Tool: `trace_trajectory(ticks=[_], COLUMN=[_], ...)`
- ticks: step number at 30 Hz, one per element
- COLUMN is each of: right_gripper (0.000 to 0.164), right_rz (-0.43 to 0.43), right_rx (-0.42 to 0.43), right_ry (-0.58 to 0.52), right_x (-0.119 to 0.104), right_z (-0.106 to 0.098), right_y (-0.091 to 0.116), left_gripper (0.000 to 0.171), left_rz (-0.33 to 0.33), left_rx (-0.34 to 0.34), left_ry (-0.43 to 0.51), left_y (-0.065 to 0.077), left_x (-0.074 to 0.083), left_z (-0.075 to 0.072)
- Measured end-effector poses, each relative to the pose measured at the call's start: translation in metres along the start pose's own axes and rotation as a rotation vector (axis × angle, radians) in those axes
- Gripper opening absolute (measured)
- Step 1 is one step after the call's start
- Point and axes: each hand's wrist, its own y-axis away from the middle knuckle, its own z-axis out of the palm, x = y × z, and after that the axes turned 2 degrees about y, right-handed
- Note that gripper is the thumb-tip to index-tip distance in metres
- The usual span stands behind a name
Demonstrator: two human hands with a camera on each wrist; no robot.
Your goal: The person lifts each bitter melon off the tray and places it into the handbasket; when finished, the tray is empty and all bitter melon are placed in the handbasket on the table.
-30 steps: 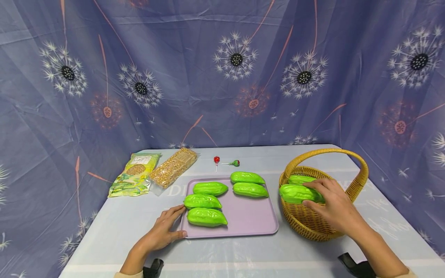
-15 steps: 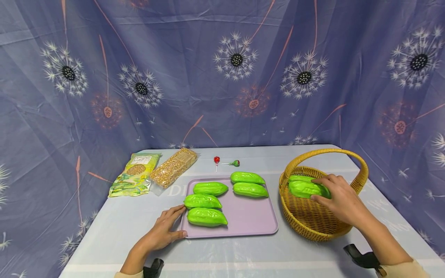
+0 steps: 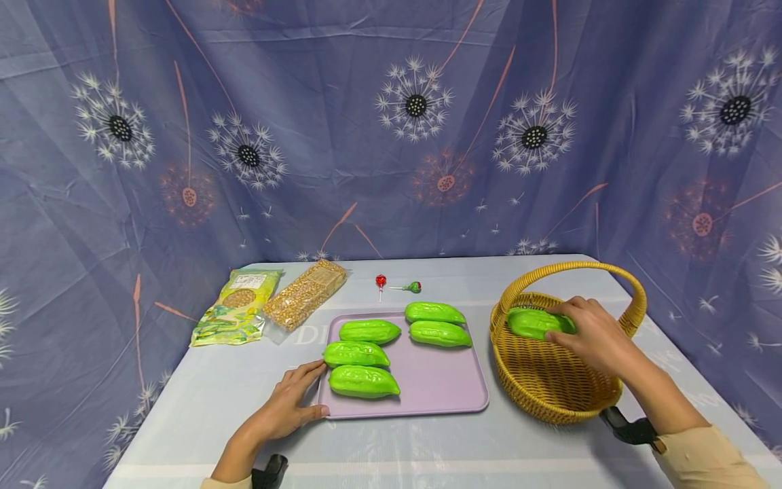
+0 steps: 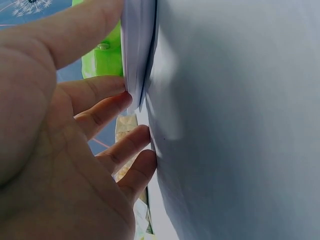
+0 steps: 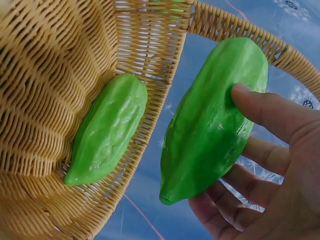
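My right hand [image 3: 595, 339] grips a green, ridged bitter melon [image 5: 212, 120], thumb on one side and fingers curled round the other. In the head view it is over the yellow wicker basket [image 3: 550, 404], near the back wall. A second bitter melon [image 5: 107, 132] lies inside the basket in the right wrist view. My left hand [image 3: 287, 401] rests at the left side of the lilac tray [image 3: 434, 380]; its thumb and first fingertips touch the rim, the other fingertips the table. On the tray are several bitter melons [image 3: 364, 382], three at left and a pair [image 3: 440, 333] at back right.
The basket's tall arched handle [image 3: 565, 266] rises above its opening. A green-yellow bag [image 3: 238, 309] and a clear pack of grains [image 3: 307, 293] lie at back left. Behind the tray are a red lollipop [image 3: 381, 280] and a green one [image 3: 414, 286]. A patterned curtain [image 3: 342, 136] hangs behind.
My right hand has brought the bitter melon from the basket's left rim rightward and back into the opening, where it now overlaps the other one. My left hand has stayed at the tray.
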Motion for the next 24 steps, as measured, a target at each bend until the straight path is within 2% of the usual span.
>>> trace_trajectory(ticks=[7,24], right_gripper=[0.051,0.047], right_rz=[0.025,0.030], right_rx=[-0.070,-0.176], right_ry=[0.001,-0.045], right_x=[0.005,0.016], right_z=[0.006,0.027], right_y=[-0.012,-0.030], left_gripper=[0.076,0.076], left_rz=[0.003,-0.010], left_rx=[0.002,-0.008], left_ry=[0.002,0.010], left_y=[0.000,0.000], left_x=[0.000,0.003], left_z=[0.000,-0.001])
